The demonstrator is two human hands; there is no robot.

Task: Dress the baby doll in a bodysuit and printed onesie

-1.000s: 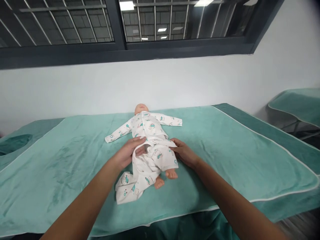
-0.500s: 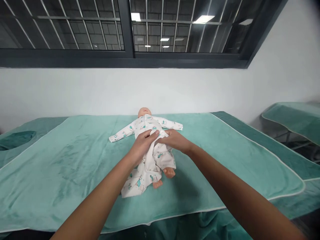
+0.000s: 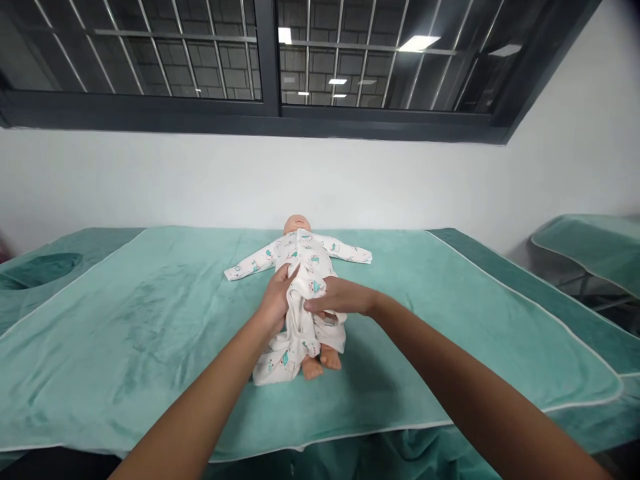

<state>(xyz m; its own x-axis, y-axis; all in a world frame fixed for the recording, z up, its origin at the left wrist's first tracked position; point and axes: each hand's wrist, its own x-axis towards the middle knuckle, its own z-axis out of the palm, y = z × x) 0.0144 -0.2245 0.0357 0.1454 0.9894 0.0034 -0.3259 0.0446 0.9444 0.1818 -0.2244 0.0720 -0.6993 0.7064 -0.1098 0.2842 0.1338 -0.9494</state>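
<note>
A baby doll (image 3: 297,223) lies on its back, head toward the wall and arms spread. It wears a white romper (image 3: 309,257) with a small teal print. My left hand (image 3: 278,293) pinches the romper's front at the doll's waist. Lower and to the right, my right hand (image 3: 336,297) has its fingers on the cloth over the doll's leg, gripping a fold of it. The doll's bare feet (image 3: 320,360) stick out below the hem. One loose leg of the romper (image 3: 275,367) lies spread to the left of the feet. My fingertips are partly hidden in the cloth.
A light teal blanket (image 3: 150,320) with white edging covers the padded surface under the doll. Behind it rises a white wall (image 3: 220,177) with a dark-framed barred window (image 3: 280,123). Another teal-covered surface (image 3: 590,247) stands at the right, and a dark hollow (image 3: 40,270) shows at the left.
My right hand has moved down from the doll's waist to the leg cloth. The left hand stays at the front of the romper. The doll's feet show closer together.
</note>
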